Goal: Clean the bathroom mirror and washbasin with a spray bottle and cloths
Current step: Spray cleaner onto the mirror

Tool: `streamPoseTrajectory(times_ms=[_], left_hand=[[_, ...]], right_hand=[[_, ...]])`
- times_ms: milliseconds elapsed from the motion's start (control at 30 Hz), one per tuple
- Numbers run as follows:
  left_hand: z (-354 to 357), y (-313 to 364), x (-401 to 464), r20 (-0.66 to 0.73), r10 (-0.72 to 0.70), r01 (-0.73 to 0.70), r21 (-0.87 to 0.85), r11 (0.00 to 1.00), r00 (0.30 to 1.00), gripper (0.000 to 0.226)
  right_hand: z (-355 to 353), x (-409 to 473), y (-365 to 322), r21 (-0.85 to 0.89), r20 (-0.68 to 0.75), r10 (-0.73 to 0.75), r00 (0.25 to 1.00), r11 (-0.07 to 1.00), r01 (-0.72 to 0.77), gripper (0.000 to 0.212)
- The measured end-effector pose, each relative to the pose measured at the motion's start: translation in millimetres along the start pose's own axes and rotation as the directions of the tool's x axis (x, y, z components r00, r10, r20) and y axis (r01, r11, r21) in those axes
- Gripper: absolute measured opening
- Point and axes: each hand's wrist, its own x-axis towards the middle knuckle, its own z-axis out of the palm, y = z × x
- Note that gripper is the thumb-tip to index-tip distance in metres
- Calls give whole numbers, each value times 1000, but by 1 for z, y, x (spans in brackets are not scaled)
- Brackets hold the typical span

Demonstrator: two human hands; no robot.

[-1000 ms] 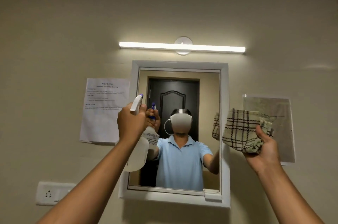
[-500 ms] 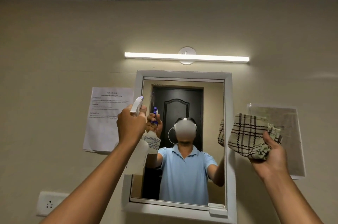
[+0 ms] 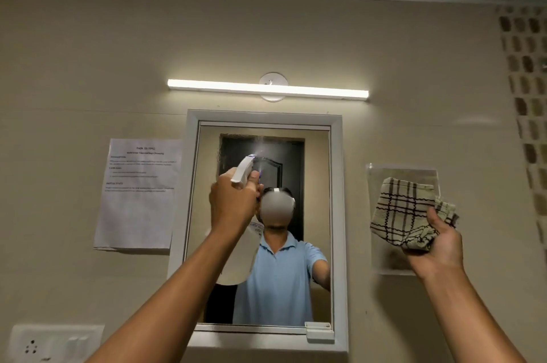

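A white-framed mirror (image 3: 336, 214) hangs on the beige wall straight ahead. My left hand (image 3: 233, 205) is raised in front of its upper middle, gripping a white spray bottle (image 3: 241, 253) whose nozzle points at the glass; a fine mist and wet droplets show on the upper left of the mirror. My right hand (image 3: 438, 244) is held up to the right of the mirror, gripping a bunched beige cloth with dark checks (image 3: 405, 211). The washbasin is out of view.
A lit tube light (image 3: 266, 89) runs above the mirror. A printed paper sheet (image 3: 139, 193) hangs left of it, a plastic sleeve (image 3: 384, 262) on the right behind the cloth. A white socket plate (image 3: 53, 342) sits at the lower left. Mosaic tiles (image 3: 529, 113) edge the far right.
My left hand has moved right with the spray bottle, from the mirror's left edge to its upper middle, and mist now shows on the glass. The view has tilted upward.
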Motion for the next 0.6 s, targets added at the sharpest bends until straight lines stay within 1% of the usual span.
streamPoseTrajectory(times_ms=[67, 133, 167, 200, 267, 300, 333, 400, 433, 500, 533, 600], left_hand=[[14, 2, -4, 25, -5, 5, -11, 1000, 1000, 19], [30, -3, -7, 56, 2, 0, -36, 999, 998, 41], [36, -4, -9, 73, -4, 8, -52, 999, 997, 45], [42, -1, -13, 90, -7, 13, -60, 998, 996, 44], [48, 9, -22, 101, -1, 8, -64, 998, 995, 39], [50, 13, -26, 103, 8, -1, -60, 998, 995, 36], [53, 15, -29, 98, 16, -10, -61, 998, 995, 31], [58, 18, -33, 90, 23, -17, -66, 998, 996, 23], [61, 18, -35, 94, 25, -19, -65, 998, 995, 23], [64, 16, -40, 111, 32, -25, -67, 997, 993, 25], [65, 15, -43, 115, 38, -31, -66, 997, 993, 26], [64, 11, -48, 117, 36, -30, -57, 998, 992, 27]], right_hand=[[-1, 1, 4, -7, -20, 16, 1000, 1000, -16, 123], [1, -2, 8, -13, -40, 8, 999, 1000, -9, 121], [5, -4, 10, -29, -55, 5, 998, 1000, -7, 114], [8, -6, 11, -41, -65, 5, 998, 999, -8, 98], [14, -11, 12, -80, -76, 27, 997, 996, -33, 46], [14, -10, 13, -86, -93, 37, 995, 995, -45, 25], [14, -9, 14, -84, -104, 40, 994, 995, -49, 18], [14, -8, 13, -107, -105, 35, 994, 993, -46, 19], [15, -9, 13, -114, -100, 31, 995, 993, -42, 22], [14, -8, 11, -117, -108, 19, 994, 993, -32, 41], [13, -8, 10, -119, -123, 11, 992, 993, -26, 41], [12, -9, 10, -121, -151, 17, 988, 992, -35, 28]])
